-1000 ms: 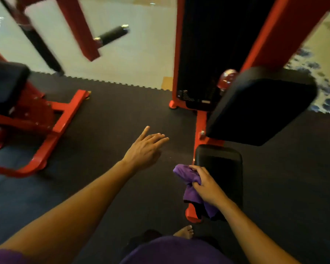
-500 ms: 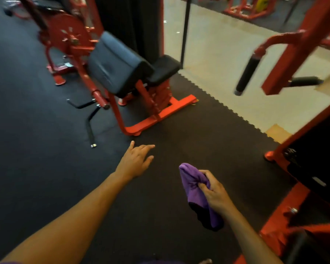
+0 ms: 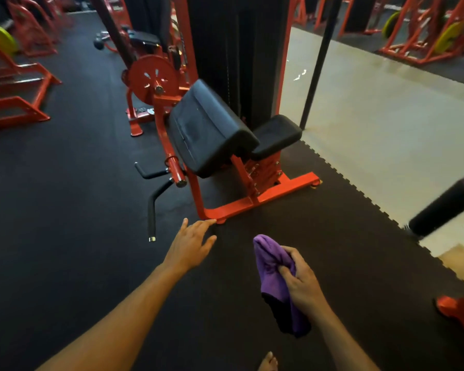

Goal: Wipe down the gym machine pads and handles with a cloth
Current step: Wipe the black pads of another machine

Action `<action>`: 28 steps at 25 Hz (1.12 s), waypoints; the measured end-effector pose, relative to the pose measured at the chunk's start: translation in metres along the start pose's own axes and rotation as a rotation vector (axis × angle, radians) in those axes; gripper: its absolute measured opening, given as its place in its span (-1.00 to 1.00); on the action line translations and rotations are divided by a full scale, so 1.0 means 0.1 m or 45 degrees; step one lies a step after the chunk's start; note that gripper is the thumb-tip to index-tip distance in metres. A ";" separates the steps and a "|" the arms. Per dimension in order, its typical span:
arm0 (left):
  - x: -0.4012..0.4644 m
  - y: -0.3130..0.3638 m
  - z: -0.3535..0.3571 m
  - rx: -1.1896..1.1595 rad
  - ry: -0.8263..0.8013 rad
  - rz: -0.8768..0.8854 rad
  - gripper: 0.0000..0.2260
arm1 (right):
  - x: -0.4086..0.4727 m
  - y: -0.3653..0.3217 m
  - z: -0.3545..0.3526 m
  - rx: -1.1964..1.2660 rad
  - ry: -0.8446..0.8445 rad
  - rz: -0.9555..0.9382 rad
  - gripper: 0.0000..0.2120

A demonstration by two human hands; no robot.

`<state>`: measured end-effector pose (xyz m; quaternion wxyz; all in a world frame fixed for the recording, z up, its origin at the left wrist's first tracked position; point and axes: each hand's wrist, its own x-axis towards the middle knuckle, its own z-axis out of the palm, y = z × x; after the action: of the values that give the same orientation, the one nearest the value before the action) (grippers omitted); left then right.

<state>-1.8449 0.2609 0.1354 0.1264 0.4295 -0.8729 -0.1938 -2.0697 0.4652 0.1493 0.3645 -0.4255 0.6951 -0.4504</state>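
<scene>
Over the dark rubber floor mat (image 3: 65, 236), near its middle, both arms are reaching forward toward a red-framed gym machine (image 3: 225, 207) that is standing well apart from them, toward the mat's toothed far-right edge. Going from the left, two black handles (image 3: 152, 210) are sticking out of the machine's left side, one short and level, one longer and drooping toward the mat. Next, the left hand (image 3: 190, 246) is hovering with its fingers straight and spread, holding nothing; it looks to be stretching out for balance or getting ready to steady a pad. Beyond it, two black pads are sitting on the frame: a big slanted arm pad (image 3: 212, 129), tilted so that elbows can rest on it, and a smaller seat pad (image 3: 275, 136) just beside it on the right. Nearer the camera, the right hand (image 3: 302, 282) is gripping a bunched purple cloth (image 3: 272, 266), fingers and thumb curling round its middle so a wad is sticking up ready for wiping while the tail is hanging down. The cloth is touching no pad or handle yet, so the wiping of this machine seems not to have begun. At the right edge, a blurred black roller (image 3: 445, 207) of another machine is poking into view.
</scene>
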 end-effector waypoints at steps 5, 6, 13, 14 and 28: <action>0.69 -0.06 -0.17 -0.053 0.132 -0.111 -0.53 | 1.04 -0.28 -0.23 0.043 -0.018 -0.026 -0.67; 0.82 -0.10 -0.16 -0.069 0.147 -0.127 -0.52 | 1.21 -0.32 -0.25 0.038 -0.005 -0.048 -0.67; 1.92 -0.44 0.02 -0.245 0.134 -0.177 -0.50 | 2.37 -0.47 -0.34 0.007 0.010 0.000 -0.67; 2.13 -0.45 0.03 -0.279 0.132 -0.169 -0.49 | 2.55 -0.52 -0.38 -0.005 0.033 -0.004 -0.67; 4.43 -0.35 -0.01 -0.366 0.236 -0.080 -0.44 | 4.64 -0.73 -0.78 -0.023 0.141 -0.053 -0.67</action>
<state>-2.0854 -0.1131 0.1447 0.2603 0.4501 -0.8070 -0.2800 -2.2929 0.0462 0.1863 0.3120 -0.4177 0.7092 -0.4746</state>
